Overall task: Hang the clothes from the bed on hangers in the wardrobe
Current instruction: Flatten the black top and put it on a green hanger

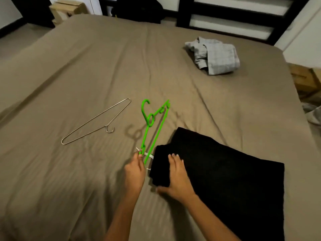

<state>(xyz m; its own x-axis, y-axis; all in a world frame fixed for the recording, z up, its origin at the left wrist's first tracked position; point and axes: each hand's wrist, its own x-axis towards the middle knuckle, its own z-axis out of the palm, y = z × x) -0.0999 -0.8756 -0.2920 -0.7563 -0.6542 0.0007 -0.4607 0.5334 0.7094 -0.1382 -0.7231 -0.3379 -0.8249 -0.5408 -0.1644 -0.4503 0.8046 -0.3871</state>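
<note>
A green plastic hanger stands tilted on the brown bed, its lower end pinched by my left hand. Just right of it lies a folded black garment. My right hand rests on the garment's folded left end, fingers spread over the cloth and thumb at its near edge. A bare metal wire hanger lies flat to the left. A crumpled grey checked garment sits at the far right of the bed.
A cardboard box and a dark bag stand beyond the bed's far edge. A wooden item and grey cloth lie off the bed's right side.
</note>
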